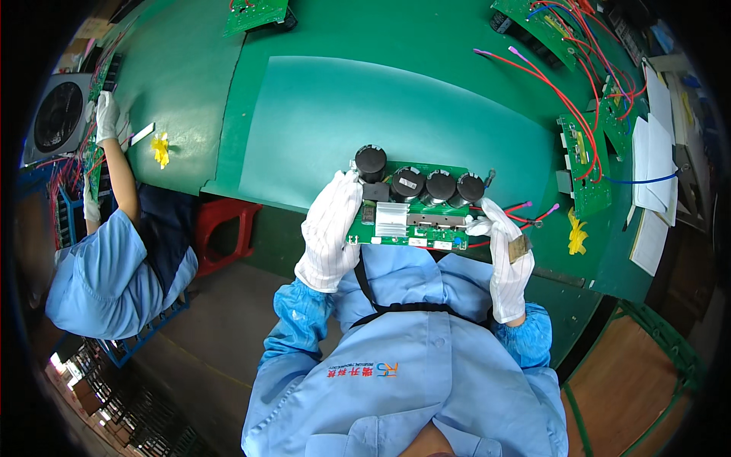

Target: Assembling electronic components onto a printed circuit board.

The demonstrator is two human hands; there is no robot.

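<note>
A green circuit board (415, 242) is held up in front of my chest, near the table's front edge. It carries several black cylindrical capacitors (441, 186), a silver finned heat sink (391, 219) and small white connectors. My left hand (329, 228), in a white striped glove, grips the board's left edge. At the right edge, my gloved right hand (506, 263) is closed on the board, its fingertips by the long metal bar. A brownish patch (520, 247) shows on that glove. Red wires with purple ends (542, 215) stick out past the right hand.
A pale green mat (327, 114) covers part of the green table (255, 57). More boards with red wires (586, 160) lie at the right, near a crumpled yellow item (577, 232) and white papers (655, 164). At the left, a co-worker (122, 266) handles wired boards beside a fan (59, 116).
</note>
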